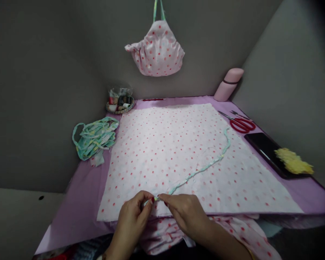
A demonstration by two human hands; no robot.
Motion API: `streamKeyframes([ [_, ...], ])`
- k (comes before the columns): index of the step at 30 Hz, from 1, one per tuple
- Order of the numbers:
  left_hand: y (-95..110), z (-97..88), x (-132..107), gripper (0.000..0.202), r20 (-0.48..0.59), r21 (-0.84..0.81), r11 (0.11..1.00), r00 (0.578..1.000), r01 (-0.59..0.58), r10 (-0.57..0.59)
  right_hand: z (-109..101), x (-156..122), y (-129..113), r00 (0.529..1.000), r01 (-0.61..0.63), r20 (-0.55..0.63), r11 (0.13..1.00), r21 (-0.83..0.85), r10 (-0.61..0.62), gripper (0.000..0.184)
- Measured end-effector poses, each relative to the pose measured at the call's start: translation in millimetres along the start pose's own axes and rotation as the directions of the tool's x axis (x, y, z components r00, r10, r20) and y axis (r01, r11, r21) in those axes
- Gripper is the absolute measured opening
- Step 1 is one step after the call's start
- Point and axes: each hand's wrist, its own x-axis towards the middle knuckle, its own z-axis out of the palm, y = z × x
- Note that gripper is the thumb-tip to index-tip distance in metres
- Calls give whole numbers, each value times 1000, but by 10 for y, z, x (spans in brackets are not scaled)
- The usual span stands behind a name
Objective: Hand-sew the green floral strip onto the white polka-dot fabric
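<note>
- Strip of twisted mint-green fabric (197,173) lies across the white cloth with red dots (206,180), and it runs from the near edge up toward the right side.
- Left hand (131,224) and right hand (185,213) are close together at the near edge of this cloth, and their fingers pinch the near end of the strip between them.
- Lilac table cover (81,206) is under the cloth, and more pink dotted fabric (168,234) hangs below the near edge.
- Bundle of mint-green strips (94,138) lies on the far left.
- Small basket with thread spools (120,104) stands at the far left corner.
- Red-handled scissors (241,125), black phone (262,150) and yellow fluffy piece (294,160) lie on the right.
- Pink bottle (229,85) stands in the far right corner, and pink dotted bag (155,50) hangs on the wall.
</note>
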Motion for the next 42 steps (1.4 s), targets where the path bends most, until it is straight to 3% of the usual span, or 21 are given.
streamKeyframes([
  [6,-9,-10,20,21,4,47,999,1000,5,-5,-4,-6,22,1000,21,16,999,33,-21,38],
  [13,26,-27,26,23,12,86,996,1000,27,-28,-32,18,14,996,35,88,998,-49,-31,38],
  [25,93,37,-27,23,-38,63,998,999,10,-8,5,7,-25,999,-7,51,996,-90,11,36],
  [42,39,-9,34,25,66,-13,1000,998,4,-3,-7,-5,4,1000,0,-29,997,83,2,32],
])
